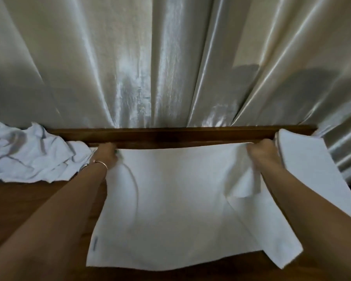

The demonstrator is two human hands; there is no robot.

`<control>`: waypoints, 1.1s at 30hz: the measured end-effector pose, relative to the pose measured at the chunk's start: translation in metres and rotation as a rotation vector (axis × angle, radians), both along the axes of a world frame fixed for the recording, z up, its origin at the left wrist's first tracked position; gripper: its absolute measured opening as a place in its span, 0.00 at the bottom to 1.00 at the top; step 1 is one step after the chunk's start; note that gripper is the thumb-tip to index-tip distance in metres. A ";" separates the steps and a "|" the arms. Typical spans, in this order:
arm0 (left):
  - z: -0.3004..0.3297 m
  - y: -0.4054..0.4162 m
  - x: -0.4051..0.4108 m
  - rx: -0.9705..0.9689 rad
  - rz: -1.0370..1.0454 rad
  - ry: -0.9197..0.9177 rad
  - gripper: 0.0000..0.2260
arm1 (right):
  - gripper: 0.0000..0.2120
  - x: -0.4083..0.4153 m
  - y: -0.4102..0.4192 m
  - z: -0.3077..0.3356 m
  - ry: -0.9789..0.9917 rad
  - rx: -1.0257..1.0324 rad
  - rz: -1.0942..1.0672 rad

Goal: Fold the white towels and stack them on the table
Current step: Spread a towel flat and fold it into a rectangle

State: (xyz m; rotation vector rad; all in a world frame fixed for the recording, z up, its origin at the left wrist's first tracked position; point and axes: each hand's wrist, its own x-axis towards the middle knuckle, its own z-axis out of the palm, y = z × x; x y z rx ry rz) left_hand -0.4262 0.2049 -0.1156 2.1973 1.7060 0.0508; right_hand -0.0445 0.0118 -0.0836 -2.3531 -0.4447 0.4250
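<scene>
A white towel (176, 209) lies spread across the middle of the brown wooden table (24, 209), one layer doubled over another. My left hand (106, 154) is closed on its far left corner, with bangles on the wrist. At the far right corner, my right hand (261, 152) grips the towel's edge, and a flap hangs loose below it. A crumpled heap of white towels (26, 157) sits at the left. A folded white towel (304, 159) rests at the right, just beyond my right hand.
A shiny pale curtain (170, 67) hangs in folds right behind the table's far edge (170, 134). The towel's near edge reaches close to the table's front.
</scene>
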 end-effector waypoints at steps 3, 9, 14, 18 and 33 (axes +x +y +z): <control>-0.019 0.010 0.003 0.056 0.080 -0.016 0.12 | 0.21 0.011 0.026 -0.021 0.003 0.003 0.003; -0.034 0.014 0.006 0.194 0.113 -0.022 0.14 | 0.23 0.018 0.046 -0.048 0.159 0.086 0.099; -0.045 -0.016 0.027 0.471 0.051 0.128 0.15 | 0.21 0.020 0.030 -0.068 0.164 -0.026 0.136; -0.067 -0.050 0.048 0.175 -0.139 0.008 0.25 | 0.14 0.011 0.022 -0.074 -0.019 -0.080 0.065; -0.122 -0.052 0.046 0.142 -0.172 0.175 0.39 | 0.21 0.069 0.011 -0.009 0.445 0.038 0.098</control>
